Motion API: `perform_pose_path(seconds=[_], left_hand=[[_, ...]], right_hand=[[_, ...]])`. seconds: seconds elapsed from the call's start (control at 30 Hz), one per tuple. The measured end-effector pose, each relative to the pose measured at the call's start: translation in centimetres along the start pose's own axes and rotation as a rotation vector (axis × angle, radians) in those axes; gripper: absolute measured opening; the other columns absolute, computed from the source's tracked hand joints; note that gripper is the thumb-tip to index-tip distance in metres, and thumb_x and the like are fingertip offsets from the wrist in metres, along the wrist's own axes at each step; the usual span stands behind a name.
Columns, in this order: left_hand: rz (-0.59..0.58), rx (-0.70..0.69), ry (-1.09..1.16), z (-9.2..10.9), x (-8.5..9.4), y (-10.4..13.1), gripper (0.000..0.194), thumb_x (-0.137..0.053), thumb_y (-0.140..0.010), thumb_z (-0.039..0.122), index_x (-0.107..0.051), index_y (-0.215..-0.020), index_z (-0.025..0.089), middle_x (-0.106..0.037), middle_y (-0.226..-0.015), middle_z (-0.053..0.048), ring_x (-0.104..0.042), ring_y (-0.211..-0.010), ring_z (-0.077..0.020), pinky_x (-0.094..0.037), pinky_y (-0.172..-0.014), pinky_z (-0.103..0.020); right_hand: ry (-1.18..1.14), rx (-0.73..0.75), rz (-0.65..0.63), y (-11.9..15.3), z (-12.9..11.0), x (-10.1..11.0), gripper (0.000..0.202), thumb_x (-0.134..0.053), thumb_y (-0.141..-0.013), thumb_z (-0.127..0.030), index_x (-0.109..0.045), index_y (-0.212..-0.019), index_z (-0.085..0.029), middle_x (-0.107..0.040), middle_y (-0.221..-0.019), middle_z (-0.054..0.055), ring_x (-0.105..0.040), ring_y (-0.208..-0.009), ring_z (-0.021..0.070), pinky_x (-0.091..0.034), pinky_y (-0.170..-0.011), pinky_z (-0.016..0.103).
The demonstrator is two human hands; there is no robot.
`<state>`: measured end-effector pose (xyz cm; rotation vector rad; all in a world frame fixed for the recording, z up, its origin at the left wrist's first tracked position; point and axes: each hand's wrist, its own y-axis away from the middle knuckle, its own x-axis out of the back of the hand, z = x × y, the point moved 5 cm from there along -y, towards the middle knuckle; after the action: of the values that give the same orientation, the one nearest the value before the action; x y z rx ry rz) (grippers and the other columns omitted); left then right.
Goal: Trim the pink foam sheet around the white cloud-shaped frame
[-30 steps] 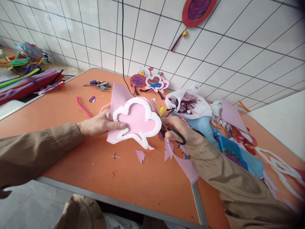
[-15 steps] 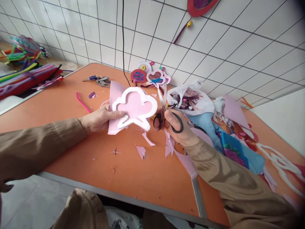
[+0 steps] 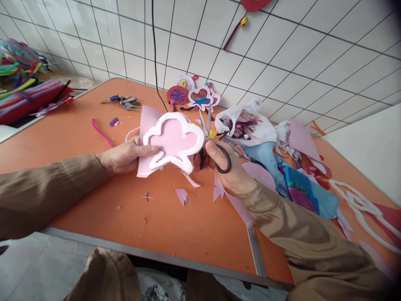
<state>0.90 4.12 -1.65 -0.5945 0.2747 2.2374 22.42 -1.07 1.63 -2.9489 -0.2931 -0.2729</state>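
Pink sheet (image 3: 146, 121), bearing a thick white outline (image 3: 195, 141), was in our left hand (image 3: 124, 157), held above the orange table (image 3: 175, 225). We had it pinched at the left side, thumb across the front, the other fingers mostly hidden behind. A second earlier our scissors (image 3: 206, 136) had been against the outline's right edge; then we had swung them outward, and now we had brought them back just beside that edge, tips pointing away from us. Our right hand (image 3: 230, 169) was wrapped around the black handles, while the blades stood apart with nothing visible between them; we could not tell whether they touched the sheet. A narrow pink strip (image 3: 191, 179) showed below the outline. To us this suggested a pause between cuts: the right side looked trimmed close, whereas pink reached well past the outline at left, so the cutting seemed only partly done.
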Motion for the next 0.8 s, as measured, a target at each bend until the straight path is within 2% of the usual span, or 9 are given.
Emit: perform_pose_path(seconds=[0.07,0.13,0.2,0.27,0.4,0.57,0.7,0.8], left_hand=[[-0.004,-0.005,0.001,0.1,0.1,0.1,0.024,-0.099,-0.080,0.027,-0.084,-0.093,0.014,-0.083,-0.081,-0.008,-0.079,-0.067,-0.0188,-0.068,-0.065,-0.024],[-0.007,-0.012,0.000,0.2,0.1,0.1,0.027,-0.100,-0.079,0.028,-0.084,-0.094,0.014,-0.082,-0.081,-0.007,-0.079,-0.067,-0.0186,-0.068,-0.064,-0.023],[-0.015,-0.019,0.000,0.3,0.1,0.1,0.026,-0.100,-0.079,0.028,-0.084,-0.094,0.013,-0.082,-0.080,-0.007,-0.078,-0.065,-0.0179,-0.068,-0.063,-0.023],[-0.020,-0.036,-0.001,0.3,0.1,0.0,0.025,-0.100,-0.079,0.028,-0.084,-0.092,0.013,-0.081,-0.078,-0.007,-0.078,-0.064,-0.0177,-0.068,-0.063,-0.023],[0.030,-0.075,-0.033,0.5,0.2,-0.2,0.028,-0.101,-0.077,0.031,-0.083,-0.085,0.012,-0.080,-0.075,-0.008,-0.077,-0.063,-0.0181,-0.068,-0.064,-0.024],[0.133,-0.128,-0.048,0.9,0.1,-0.2,0.031,-0.104,-0.073,0.029,-0.081,-0.081,0.011,-0.077,-0.072,-0.005,-0.075,-0.066,-0.0164,-0.067,-0.067,-0.025],[0.179,-0.151,-0.065,0.8,0.1,-0.4,0.031,-0.104,-0.073,0.030,-0.081,-0.081,0.011,-0.077,-0.074,-0.005,-0.073,-0.067,-0.0156,-0.066,-0.067,-0.025],[0.177,-0.178,-0.075,0.6,0.0,-0.5,0.033,-0.105,-0.072,0.031,-0.081,-0.081,0.010,-0.077,-0.074,-0.006,-0.072,-0.066,-0.0169,-0.066,-0.069,-0.029]], right_hand=[[0.034,-0.024,0.066,-0.4,0.1,0.9,0.062,-0.072,-0.085,-0.084,-0.063,-0.083,-0.022,-0.070,-0.065,0.002,-0.067,-0.057,0.0172,-0.042,-0.052,0.030],[0.103,-0.076,0.128,-0.9,0.3,2.0,0.064,-0.086,-0.073,-0.079,-0.061,-0.093,-0.023,-0.069,-0.063,-0.001,-0.068,-0.056,0.0187,-0.042,-0.051,0.029],[0.180,-0.118,0.153,-1.4,0.5,2.9,0.069,-0.096,-0.061,-0.072,-0.058,-0.094,-0.024,-0.067,-0.060,-0.004,-0.067,-0.054,0.0192,-0.043,-0.051,0.029],[0.190,-0.124,0.134,-1.7,0.6,3.4,0.070,-0.099,-0.058,-0.069,-0.057,-0.093,-0.024,-0.068,-0.062,-0.004,-0.068,-0.057,0.0192,-0.048,-0.057,0.031],[0.093,-0.068,0.004,-1.6,0.4,3.1,0.069,-0.101,-0.059,-0.062,-0.059,-0.098,-0.024,-0.072,-0.076,-0.002,-0.073,-0.073,0.0204,-0.056,-0.073,0.035],[-0.001,-0.083,-0.115,-0.9,0.2,1.7,0.065,-0.099,-0.065,-0.062,-0.060,-0.098,-0.023,-0.072,-0.080,0.000,-0.074,-0.076,0.0202,-0.050,-0.063,0.030],[-0.116,-0.150,-0.023,-0.4,0.9,0.7,0.062,-0.093,-0.072,-0.069,-0.060,-0.096,-0.022,-0.070,-0.075,0.000,-0.073,-0.069,0.0184,-0.045,-0.056,0.027],[-0.177,-0.176,0.042,-0.1,1.3,-0.2,0.064,-0.090,-0.071,-0.075,-0.059,-0.089,-0.022,-0.070,-0.072,0.000,-0.072,-0.065,0.0174,-0.043,-0.052,0.026]])
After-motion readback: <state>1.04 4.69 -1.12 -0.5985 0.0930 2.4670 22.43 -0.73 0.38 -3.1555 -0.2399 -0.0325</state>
